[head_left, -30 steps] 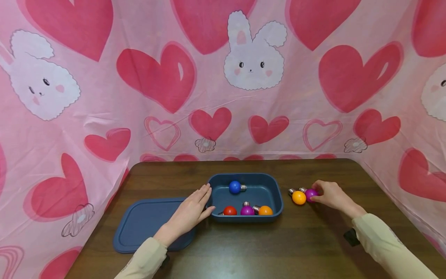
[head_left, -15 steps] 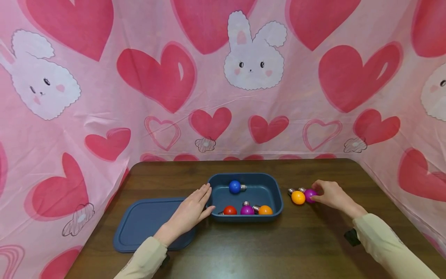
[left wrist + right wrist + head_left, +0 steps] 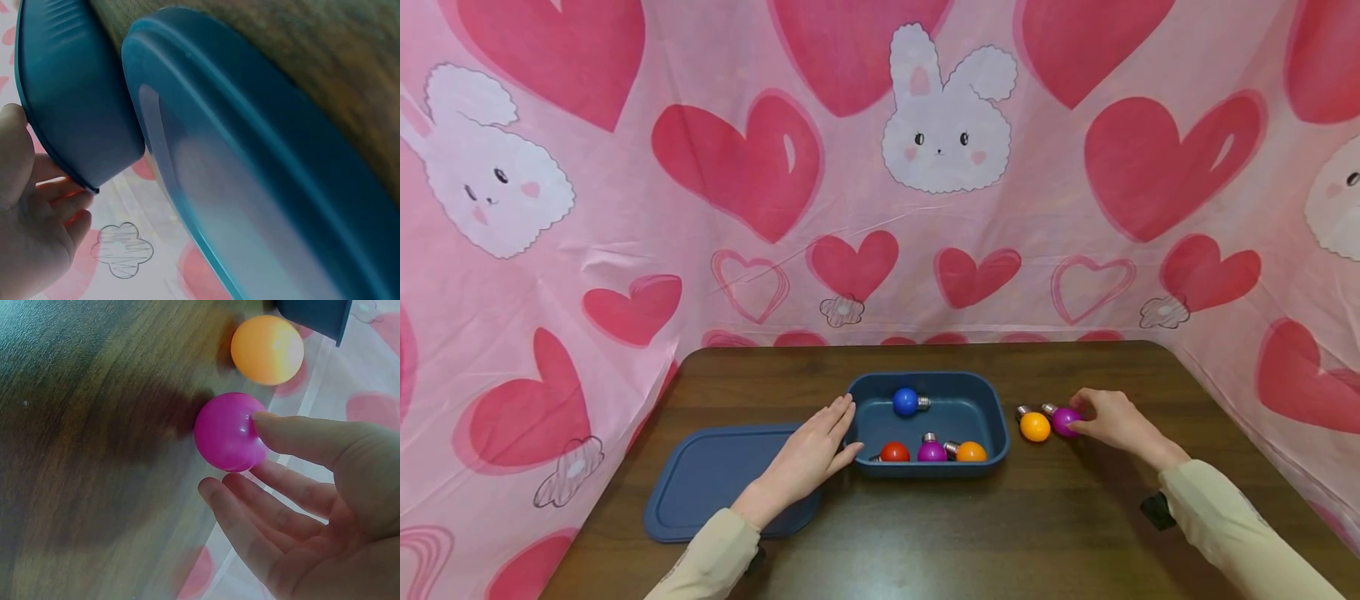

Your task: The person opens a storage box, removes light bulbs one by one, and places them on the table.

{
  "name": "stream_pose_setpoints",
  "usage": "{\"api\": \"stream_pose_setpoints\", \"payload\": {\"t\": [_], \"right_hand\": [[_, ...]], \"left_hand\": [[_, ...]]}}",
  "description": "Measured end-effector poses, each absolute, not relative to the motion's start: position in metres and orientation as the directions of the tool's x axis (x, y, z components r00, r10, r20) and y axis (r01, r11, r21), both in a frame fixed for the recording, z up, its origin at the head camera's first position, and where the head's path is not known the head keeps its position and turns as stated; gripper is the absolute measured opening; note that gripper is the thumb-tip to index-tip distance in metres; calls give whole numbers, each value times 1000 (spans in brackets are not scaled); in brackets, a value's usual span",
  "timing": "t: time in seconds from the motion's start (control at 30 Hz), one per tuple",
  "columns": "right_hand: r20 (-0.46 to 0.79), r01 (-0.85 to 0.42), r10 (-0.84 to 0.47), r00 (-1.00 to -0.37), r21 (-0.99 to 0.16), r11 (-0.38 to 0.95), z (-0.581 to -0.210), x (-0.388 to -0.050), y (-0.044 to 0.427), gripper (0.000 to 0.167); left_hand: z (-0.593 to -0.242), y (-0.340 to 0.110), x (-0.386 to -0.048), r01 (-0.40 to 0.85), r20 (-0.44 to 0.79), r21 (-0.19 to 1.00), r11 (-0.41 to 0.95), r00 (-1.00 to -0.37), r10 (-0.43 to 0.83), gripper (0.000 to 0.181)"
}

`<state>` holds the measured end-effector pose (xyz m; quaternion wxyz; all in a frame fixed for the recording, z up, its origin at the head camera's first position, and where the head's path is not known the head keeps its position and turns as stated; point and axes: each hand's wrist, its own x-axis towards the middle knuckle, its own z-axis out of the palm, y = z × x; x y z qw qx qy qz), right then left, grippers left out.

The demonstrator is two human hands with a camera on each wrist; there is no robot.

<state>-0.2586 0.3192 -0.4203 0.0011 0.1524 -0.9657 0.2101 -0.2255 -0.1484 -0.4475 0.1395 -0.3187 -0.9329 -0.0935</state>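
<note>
A dark blue box (image 3: 925,470) holds a blue bulb (image 3: 906,402), a red bulb (image 3: 895,452), a purple bulb (image 3: 932,452) and an orange bulb (image 3: 972,452). The left hand (image 3: 805,457) rests on the box's left rim, fingers fairly straight; the left wrist view shows this hand (image 3: 40,212) at the rim. Right of the box, a second purple bulb (image 3: 1066,422) lies on the table with the right hand (image 3: 1116,425) on it. In the right wrist view, thumb and fingers of this hand (image 3: 312,494) pinch the purple bulb (image 3: 228,432).
Another orange bulb (image 3: 1035,427) lies between the box and the right hand's purple bulb. A flat blue lid (image 3: 722,479) lies left of the box, partly under the left forearm. A pink heart-patterned cloth (image 3: 850,208) hangs behind the wooden table (image 3: 940,542).
The loose orange bulb has shifted left, opening a gap from the purple one. The purple bulb at the right hand has moved slightly left. The left hand has stayed on the rim.
</note>
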Motion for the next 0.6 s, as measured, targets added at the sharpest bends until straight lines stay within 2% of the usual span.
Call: {"api": "stream_pose_setpoints", "payload": {"t": [0.3, 0.6], "right_hand": [[105, -324, -308, -945, -404, 856, -421, -257, 315, 27], [89, -317, -309, -947, -418, 851, -421, -257, 311, 28]], "left_hand": [[-448, -149, -225, 616, 320, 90, 783, -762, 563, 64], [-449, -149, -226, 625, 339, 87, 776, -751, 567, 64]]}}
